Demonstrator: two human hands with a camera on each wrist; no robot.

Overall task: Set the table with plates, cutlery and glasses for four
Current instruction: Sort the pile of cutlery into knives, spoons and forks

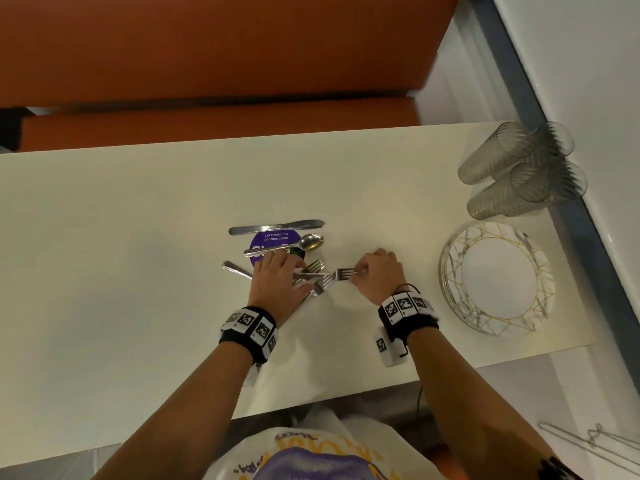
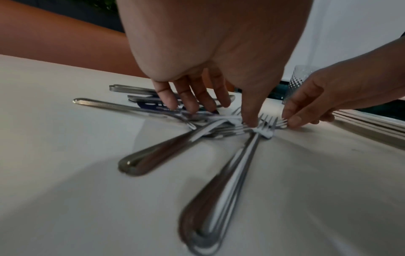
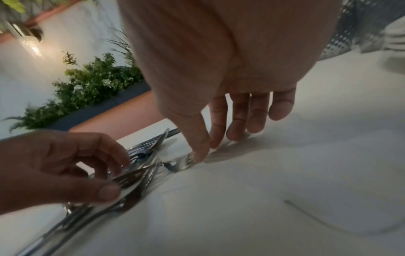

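A heap of forks (image 1: 317, 282) lies mid-table. My left hand (image 1: 294, 275) rests over the heap, with its fingertips and thumb pressing down on the handles (image 2: 219, 116). My right hand (image 1: 360, 271) pinches the tines of one fork (image 1: 343, 273) between thumb and forefinger, and the right wrist view shows that pinch (image 3: 203, 152) on the fork (image 3: 186, 161) at table level. A knife (image 1: 277, 227) and a spoon (image 1: 287, 247) lie just beyond the forks. Patterned plates (image 1: 450, 271) are stacked at the right, with several ribbed glasses (image 1: 512, 157) behind them.
A round purple sticker (image 1: 273, 237) lies under the spoon. An orange bench (image 1: 207, 126) runs along the table's far side. A white wall with a dark ledge (image 1: 568, 220) borders the right end. A wire object (image 1: 588, 441) sits low at the right.
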